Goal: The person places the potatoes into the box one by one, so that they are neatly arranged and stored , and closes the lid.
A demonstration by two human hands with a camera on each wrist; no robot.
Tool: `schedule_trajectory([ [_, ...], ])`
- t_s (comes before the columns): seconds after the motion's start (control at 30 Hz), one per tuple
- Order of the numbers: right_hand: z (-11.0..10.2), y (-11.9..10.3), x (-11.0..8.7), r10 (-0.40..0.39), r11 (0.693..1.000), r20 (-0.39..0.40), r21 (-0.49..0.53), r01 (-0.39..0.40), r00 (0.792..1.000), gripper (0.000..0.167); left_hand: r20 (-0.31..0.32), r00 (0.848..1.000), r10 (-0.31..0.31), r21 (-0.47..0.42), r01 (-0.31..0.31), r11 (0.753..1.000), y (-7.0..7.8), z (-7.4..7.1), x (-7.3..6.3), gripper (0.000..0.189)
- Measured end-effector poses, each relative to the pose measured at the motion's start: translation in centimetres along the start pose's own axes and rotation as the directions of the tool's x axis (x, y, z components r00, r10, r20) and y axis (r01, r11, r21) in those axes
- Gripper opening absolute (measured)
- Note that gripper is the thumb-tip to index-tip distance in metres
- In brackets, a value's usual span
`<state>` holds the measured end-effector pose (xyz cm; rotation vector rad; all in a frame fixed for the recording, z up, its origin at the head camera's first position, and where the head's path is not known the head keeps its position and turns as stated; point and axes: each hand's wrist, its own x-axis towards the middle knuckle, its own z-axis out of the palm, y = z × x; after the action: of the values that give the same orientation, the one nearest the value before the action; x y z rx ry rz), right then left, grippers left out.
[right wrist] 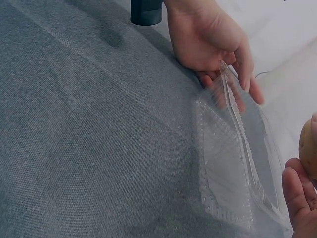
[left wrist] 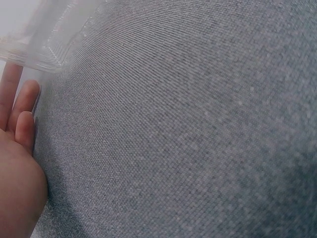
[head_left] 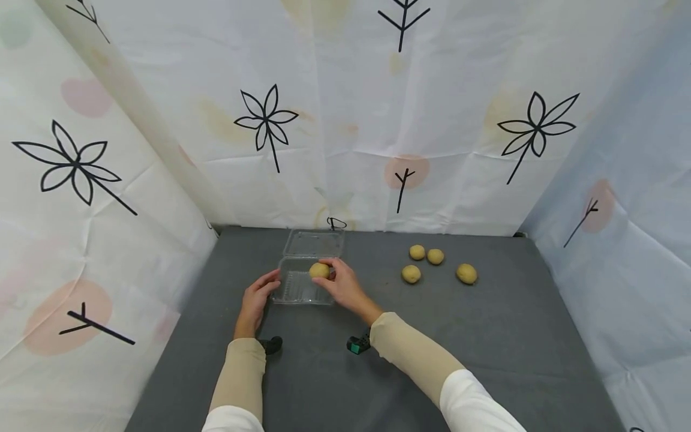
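A small yellow potato is pinched between the thumb and fingers of my right hand, above the right part of a clear plastic clamshell container. In the right wrist view, the potato shows at the right edge, beside the container. My left hand holds the container's left side, its thumb at the rim and its fingers along the outer wall. The left wrist view catches the fingers of that hand under the container's rim. The hinged lid lies back, away from me.
Several loose potatoes lie on the grey cloth-covered table, right of the container. One larger potato sits farthest right. Patterned white curtains enclose the table's back and sides.
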<state>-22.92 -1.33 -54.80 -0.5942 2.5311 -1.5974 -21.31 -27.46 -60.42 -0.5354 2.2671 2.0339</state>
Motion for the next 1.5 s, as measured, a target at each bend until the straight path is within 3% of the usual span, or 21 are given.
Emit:
schedule_trajectory([
  [0.3, 0.8, -0.5, 0.8, 0.026, 1.0, 0.031, 0.005, -0.026, 0.999, 0.054, 0.004, 1.0, -0.014, 0.009, 0.014, 1.0, 0.3, 0.0, 0.1, 0.044],
  [0.43, 1.1, -0.5, 1.2, 0.046, 0.999, 0.041, 0.0, -0.046, 0.998, 0.055, 0.02, 0.999, -0.034, 0.014, 0.034, 0.999, 2.2, 0.2, -0.9, 0.045],
  [0.53, 1.3, -0.6, 1.5, 0.073, 0.997, 0.054, 0.007, -0.073, 0.996, 0.056, 0.027, 0.998, -0.051, 0.007, 0.051, 0.999, 2.6, 0.1, -1.2, 0.046],
  [0.77, 1.9, -1.0, 2.5, 0.123, 0.991, 0.079, 0.044, -0.126, 0.989, 0.05, -0.02, 0.999, -0.04, -0.009, 0.04, 0.999, 0.4, 0.1, 0.2, 0.044],
  [0.97, 2.4, -1.1, 3.3, 0.141, 0.99, 0.084, 0.006, -0.142, 0.986, 0.049, -0.018, 1.0, -0.011, 0.014, 0.011, 1.0, 0.2, 0.1, 0.3, 0.045],
  [1.2, 3.5, -1.7, 3.9, 0.123, 0.991, 0.141, -0.06, -0.116, 0.982, 0.051, -0.017, 1.0, -0.012, 0.011, 0.012, 1.0, 0.2, -0.4, 0.2, 0.046],
  [1.5, 4.3, -1.6, 4.4, 0.195, 0.98, 0.171, -0.077, -0.184, 0.966, 0.051, -0.021, 1.0, 0.005, -0.011, -0.005, 1.0, 0.1, 0.0, 0.3, 0.043],
])
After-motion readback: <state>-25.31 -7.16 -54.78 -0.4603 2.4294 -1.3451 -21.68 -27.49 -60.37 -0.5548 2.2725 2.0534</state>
